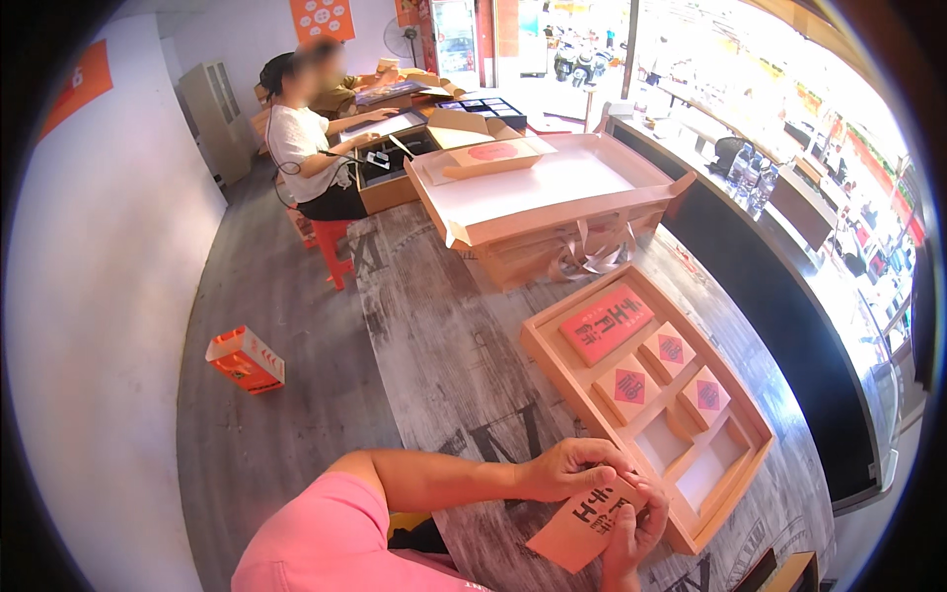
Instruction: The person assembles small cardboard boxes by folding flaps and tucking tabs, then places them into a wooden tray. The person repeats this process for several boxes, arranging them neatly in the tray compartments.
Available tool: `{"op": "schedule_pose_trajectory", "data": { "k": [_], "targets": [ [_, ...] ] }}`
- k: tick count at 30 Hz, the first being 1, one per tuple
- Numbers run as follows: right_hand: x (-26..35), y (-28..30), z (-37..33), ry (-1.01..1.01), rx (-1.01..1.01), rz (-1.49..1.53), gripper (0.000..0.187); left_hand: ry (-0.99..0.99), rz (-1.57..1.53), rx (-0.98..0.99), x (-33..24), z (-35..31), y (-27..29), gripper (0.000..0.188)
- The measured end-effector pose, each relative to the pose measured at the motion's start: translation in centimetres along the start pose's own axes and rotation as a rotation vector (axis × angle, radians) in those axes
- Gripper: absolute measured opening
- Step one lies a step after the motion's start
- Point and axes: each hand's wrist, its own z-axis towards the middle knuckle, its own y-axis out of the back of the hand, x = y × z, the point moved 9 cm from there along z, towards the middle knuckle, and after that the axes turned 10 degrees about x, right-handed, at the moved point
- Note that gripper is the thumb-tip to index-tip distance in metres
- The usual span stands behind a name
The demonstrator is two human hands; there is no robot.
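Low in the view, my two hands hold a flat kraft-brown paper packet point(576, 534) with large black characters. My left hand point(567, 468) pinches its upper edge, fingers curled. At the packet's right side, my right hand point(636, 525) is closed with the thumb on its face. Just beyond lies a kraft gift box tray point(552, 370) with compartments. In it sit a flat red box point(607, 326) and three small square boxes, among them one at the left point(627, 392), with red diamond labels. The tray's two nearer compartments show white bottoms.
A large open carton point(552, 264) with a clear plastic bag at its side stands farther on the grey wood-grain table point(434, 326). Two people point(316, 148) sit at boxes beyond it. A dark counter point(750, 266) runs along the right. An orange-and-white paper bag point(245, 360) stands on the floor.
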Motion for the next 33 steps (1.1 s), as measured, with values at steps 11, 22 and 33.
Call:
{"op": "schedule_pose_trajectory", "data": {
  "k": [11, 22, 33],
  "targets": [
    [-1.2, 1.1, -0.7, -0.162, -0.104, 0.303, 0.052, -0.304, 0.424, 0.196, -5.9, 0.3, -1.0, 0.076],
    [3.4, -0.6, 0.8, 0.156, 0.087, -0.546, 0.062, 0.031, 0.183, 0.063, -1.7, 0.5, 2.0, 0.039],
    [1.6, -0.2, 0.6, 0.108, 0.084, -0.416, 0.036, 0.372, 0.324, 0.143, 2.3, 0.6, 1.9, 0.035]
  ]
}}
